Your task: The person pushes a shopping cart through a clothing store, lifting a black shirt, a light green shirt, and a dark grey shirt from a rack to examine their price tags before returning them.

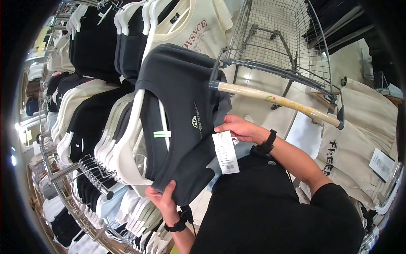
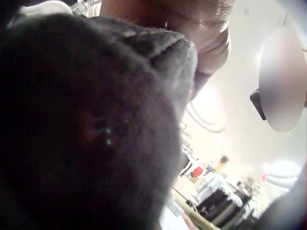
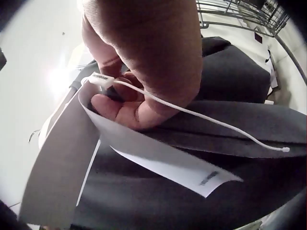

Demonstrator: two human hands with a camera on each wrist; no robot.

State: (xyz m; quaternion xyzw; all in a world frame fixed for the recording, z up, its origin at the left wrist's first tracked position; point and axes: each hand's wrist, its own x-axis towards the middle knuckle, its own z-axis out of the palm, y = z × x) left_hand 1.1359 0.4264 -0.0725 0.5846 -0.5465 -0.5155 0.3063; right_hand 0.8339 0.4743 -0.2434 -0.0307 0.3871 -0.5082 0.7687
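Observation:
A dark grey shirt [image 1: 182, 99] with a small light chest print hangs on a white hanger [image 1: 132, 148], pulled outward from the rack. My left hand [image 1: 163, 199] pinches the shirt near its lower shoulder, thumb on top of the cloth. In the left wrist view dark cloth [image 2: 91, 115] fills much of the picture and hides the fingertips. Beside the shirt's far side, my right hand [image 1: 240, 128] pinches a printed white price tag [image 1: 226, 154] at its upper end. The right wrist view shows the tag's folded strips [image 3: 158, 160] and a loose white string [image 3: 206, 117].
Metal rack rails [image 1: 63, 173] at the left carry many hung garments, including a cream printed shirt [image 1: 194, 25]. A wire shopping cart [image 1: 270, 46] with a wooden handle [image 1: 275, 100] stands ahead. Beige garments [image 1: 355, 144] lie at the right.

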